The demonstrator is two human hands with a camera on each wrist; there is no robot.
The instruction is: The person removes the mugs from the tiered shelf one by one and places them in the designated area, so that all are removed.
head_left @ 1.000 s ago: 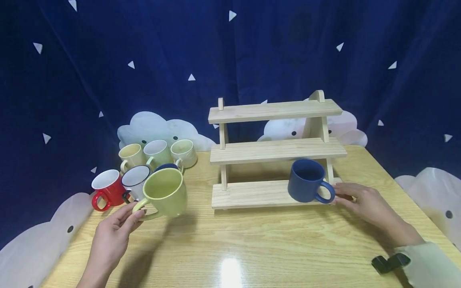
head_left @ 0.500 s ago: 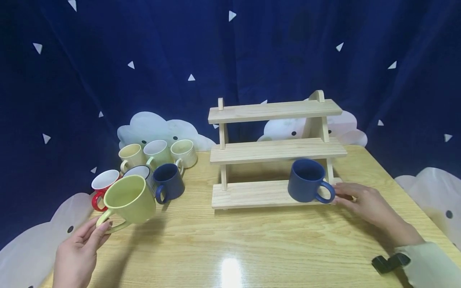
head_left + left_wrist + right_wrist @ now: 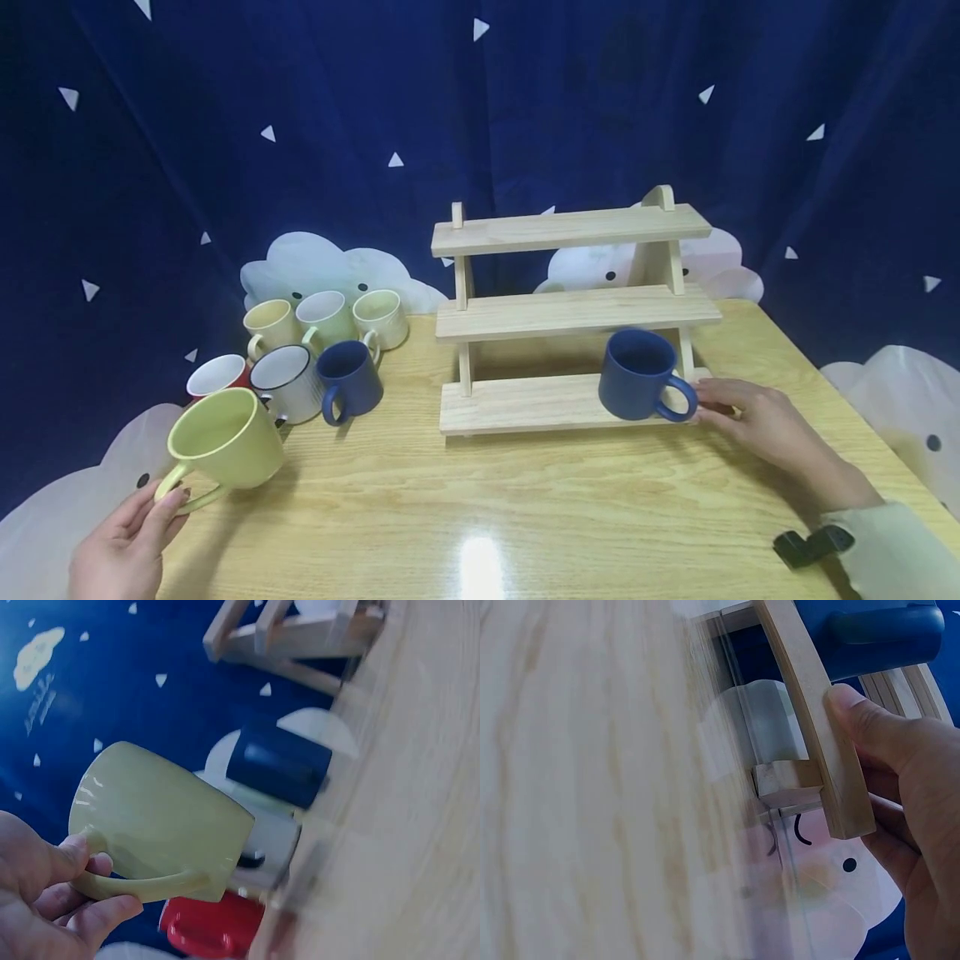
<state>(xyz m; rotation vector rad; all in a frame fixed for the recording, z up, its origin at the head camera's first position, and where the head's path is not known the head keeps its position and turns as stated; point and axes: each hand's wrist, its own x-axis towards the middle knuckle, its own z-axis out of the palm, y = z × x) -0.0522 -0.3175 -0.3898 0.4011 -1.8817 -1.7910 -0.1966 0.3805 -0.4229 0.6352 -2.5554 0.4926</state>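
The yellow-green mug [image 3: 225,439] sits at the frame's lower left, its handle pinched by the left hand [image 3: 120,546]; it has swung left and down from beside the mug cluster [image 3: 315,358], away from the wooden rack [image 3: 570,312]. The right hand [image 3: 757,421] keeps gripping the rack's right end beside the blue mug [image 3: 637,375].

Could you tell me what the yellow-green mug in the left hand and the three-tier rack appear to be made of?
The yellow-green mug looks like glazed ceramic: smooth, with soft highlights on its wall. The rack appears to be pale unfinished wood: grain lines show along its boards, with no gloss.
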